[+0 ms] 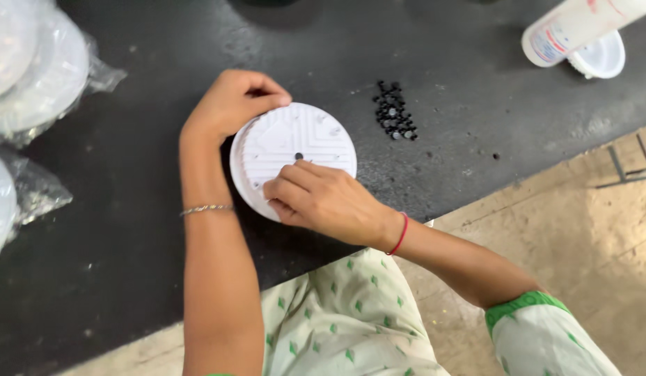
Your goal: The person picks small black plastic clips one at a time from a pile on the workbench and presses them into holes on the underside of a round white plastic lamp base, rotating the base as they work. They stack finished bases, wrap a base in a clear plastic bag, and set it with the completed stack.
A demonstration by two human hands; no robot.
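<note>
A round white plastic disc (pixel 295 139) with raised ribs and small holes lies on the black tabletop (pixel 128 230). My left hand (pixel 232 104) grips its far left rim. My right hand (pixel 323 198) rests on the near part of the disc, fingertips pinched beside a small dark piece at the disc's centre (pixel 298 156). Whether the fingers hold a piece is hidden. A small pile of black screws or beads (pixel 394 111) lies on the table to the right of the disc, apart from both hands.
Stacks of white discs in clear plastic bags (pixel 37 76) sit at the left edge. A white cylindrical container (pixel 580 28) lies tipped at the top right, over a white cap (pixel 601 59). The table's front edge runs diagonally, with concrete floor (pixel 580 230) beyond.
</note>
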